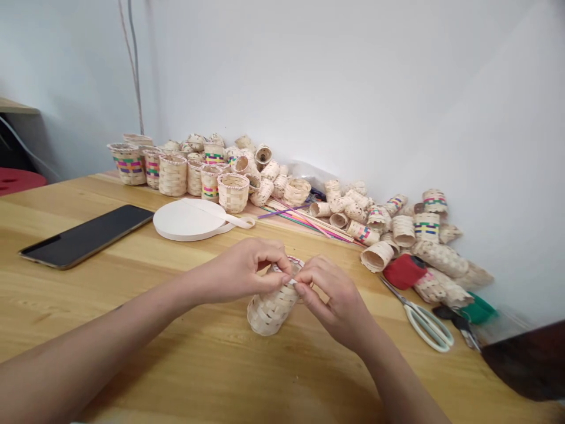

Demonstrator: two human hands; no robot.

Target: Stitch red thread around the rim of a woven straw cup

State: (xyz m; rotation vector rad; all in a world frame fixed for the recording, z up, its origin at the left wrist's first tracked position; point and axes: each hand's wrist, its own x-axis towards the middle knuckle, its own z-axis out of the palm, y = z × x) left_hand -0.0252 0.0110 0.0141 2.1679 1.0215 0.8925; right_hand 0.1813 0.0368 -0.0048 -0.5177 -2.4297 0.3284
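A small woven bamboo basket (270, 309) tilts on the table in front of me, its pink-and-white trimmed rim (296, 262) up between my hands. My left hand (249, 268) pinches the near side of that rim between thumb and fingers. From the other side my right hand (329, 294) also pinches the rim, its thumb and forefinger close to the left fingertips. A small white bit (292, 282) shows between the two sets of fingertips; whether it is a strip end or part of the rim I cannot tell.
A black phone (90, 234) lies at left, beside a white tape roll (189, 221). Finished baskets (173, 176) and loose woven pieces (404, 229) line the wall, with coloured strips (304, 218) between. Scissors (428, 327), a red spool (404, 271) and a dark object (527, 359) are at right.
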